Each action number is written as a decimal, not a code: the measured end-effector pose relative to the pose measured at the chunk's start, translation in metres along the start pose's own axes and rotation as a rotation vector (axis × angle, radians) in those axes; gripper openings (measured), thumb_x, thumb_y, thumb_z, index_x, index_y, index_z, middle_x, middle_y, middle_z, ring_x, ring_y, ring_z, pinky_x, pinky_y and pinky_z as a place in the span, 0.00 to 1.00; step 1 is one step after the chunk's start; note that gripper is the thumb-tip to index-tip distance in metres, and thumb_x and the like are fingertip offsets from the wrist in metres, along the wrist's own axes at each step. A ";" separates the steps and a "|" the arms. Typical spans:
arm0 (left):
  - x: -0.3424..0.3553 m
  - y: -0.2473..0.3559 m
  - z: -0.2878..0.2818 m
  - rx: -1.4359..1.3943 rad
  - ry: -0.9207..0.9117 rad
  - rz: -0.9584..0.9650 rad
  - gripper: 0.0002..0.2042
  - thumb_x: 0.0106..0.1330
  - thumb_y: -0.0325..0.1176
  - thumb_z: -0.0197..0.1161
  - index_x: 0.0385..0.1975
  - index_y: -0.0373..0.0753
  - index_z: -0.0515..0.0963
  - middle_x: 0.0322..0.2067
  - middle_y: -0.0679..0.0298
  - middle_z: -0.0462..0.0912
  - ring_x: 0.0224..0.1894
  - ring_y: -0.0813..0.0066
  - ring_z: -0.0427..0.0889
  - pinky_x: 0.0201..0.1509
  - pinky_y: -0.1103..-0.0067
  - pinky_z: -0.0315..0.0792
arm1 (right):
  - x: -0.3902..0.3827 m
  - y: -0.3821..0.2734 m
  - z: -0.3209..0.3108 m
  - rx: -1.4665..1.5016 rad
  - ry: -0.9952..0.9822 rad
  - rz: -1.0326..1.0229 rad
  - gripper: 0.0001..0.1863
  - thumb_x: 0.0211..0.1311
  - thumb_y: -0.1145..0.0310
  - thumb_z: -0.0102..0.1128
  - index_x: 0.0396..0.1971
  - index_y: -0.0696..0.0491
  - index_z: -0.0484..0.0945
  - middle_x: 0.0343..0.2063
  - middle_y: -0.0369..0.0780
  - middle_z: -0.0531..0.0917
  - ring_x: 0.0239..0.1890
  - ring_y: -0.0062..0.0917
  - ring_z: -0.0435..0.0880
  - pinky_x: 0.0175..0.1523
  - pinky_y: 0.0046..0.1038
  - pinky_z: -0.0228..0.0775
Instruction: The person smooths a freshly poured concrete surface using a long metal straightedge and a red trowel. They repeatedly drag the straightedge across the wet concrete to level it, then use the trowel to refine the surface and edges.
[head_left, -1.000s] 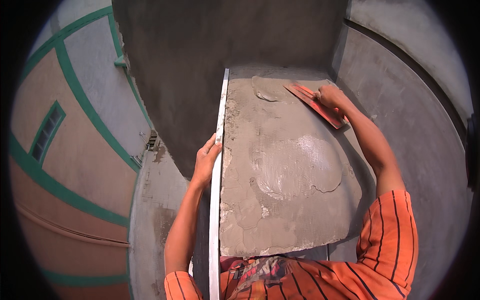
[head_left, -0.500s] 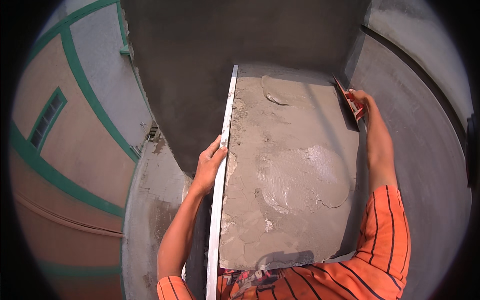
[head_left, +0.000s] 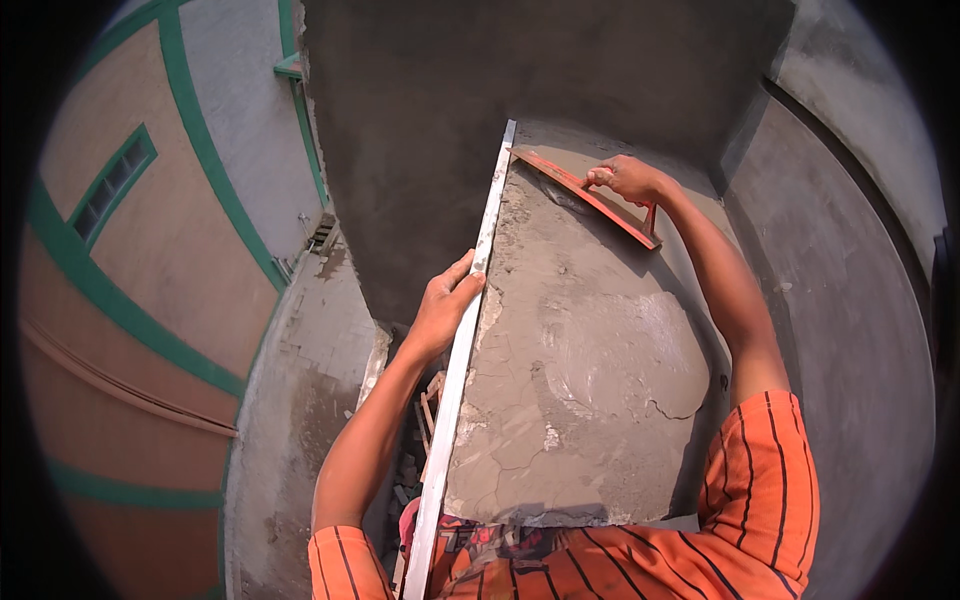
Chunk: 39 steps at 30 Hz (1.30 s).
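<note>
Orange float, gripped in the right hand, has swung from the right edge of the mortar-covered surface to its far left corner, shifting work toward the white straightedge that the left hand clasps.

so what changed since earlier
The right hand took the orange trowel rightward to the edge of the slab, then back left; its tip is now by the white strip. Nothing was grabbed or released. The left hand still holds the strip; the wet patch remains.
</note>
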<state>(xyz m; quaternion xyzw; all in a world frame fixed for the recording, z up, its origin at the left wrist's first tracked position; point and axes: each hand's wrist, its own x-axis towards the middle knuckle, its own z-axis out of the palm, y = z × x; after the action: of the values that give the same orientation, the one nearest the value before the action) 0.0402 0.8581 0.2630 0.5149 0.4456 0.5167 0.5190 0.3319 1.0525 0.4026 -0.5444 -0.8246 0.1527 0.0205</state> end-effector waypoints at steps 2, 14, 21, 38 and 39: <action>0.001 -0.002 0.000 -0.015 -0.012 0.011 0.31 0.69 0.39 0.56 0.66 0.25 0.61 0.64 0.50 0.69 0.64 0.69 0.68 0.68 0.78 0.57 | -0.008 0.022 0.003 -0.066 0.066 -0.128 0.21 0.70 0.50 0.49 0.47 0.47 0.85 0.49 0.45 0.84 0.48 0.44 0.83 0.53 0.40 0.72; 0.003 -0.007 0.001 -0.018 0.003 0.039 0.31 0.69 0.39 0.57 0.67 0.24 0.60 0.63 0.49 0.70 0.62 0.70 0.70 0.67 0.79 0.59 | -0.008 0.028 -0.001 -0.337 0.463 0.248 0.26 0.66 0.45 0.54 0.45 0.54 0.80 0.42 0.51 0.84 0.47 0.47 0.83 0.51 0.47 0.74; -0.002 0.001 0.001 -0.062 -0.003 0.009 0.32 0.70 0.39 0.57 0.68 0.24 0.58 0.60 0.51 0.72 0.60 0.72 0.71 0.65 0.79 0.61 | 0.005 -0.030 0.023 -0.386 0.320 0.176 0.25 0.66 0.47 0.54 0.42 0.56 0.82 0.42 0.53 0.84 0.48 0.47 0.83 0.52 0.47 0.74; 0.001 -0.012 -0.002 -0.001 0.034 0.047 0.30 0.71 0.42 0.56 0.67 0.28 0.63 0.59 0.57 0.74 0.58 0.75 0.72 0.64 0.80 0.61 | -0.039 0.117 -0.017 0.125 0.207 0.313 0.23 0.71 0.50 0.49 0.47 0.52 0.85 0.47 0.47 0.85 0.44 0.38 0.84 0.49 0.37 0.73; 0.001 -0.010 -0.001 -0.003 0.034 0.048 0.30 0.71 0.42 0.56 0.67 0.28 0.63 0.59 0.57 0.74 0.58 0.75 0.72 0.64 0.80 0.61 | -0.031 0.090 -0.011 0.116 0.189 0.235 0.22 0.71 0.51 0.49 0.47 0.50 0.85 0.48 0.47 0.84 0.46 0.36 0.83 0.53 0.36 0.72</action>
<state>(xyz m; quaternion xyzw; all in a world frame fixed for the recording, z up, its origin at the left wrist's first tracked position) 0.0404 0.8594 0.2529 0.5157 0.4411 0.5385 0.4995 0.4273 1.0592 0.3924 -0.6471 -0.7393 0.1494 0.1115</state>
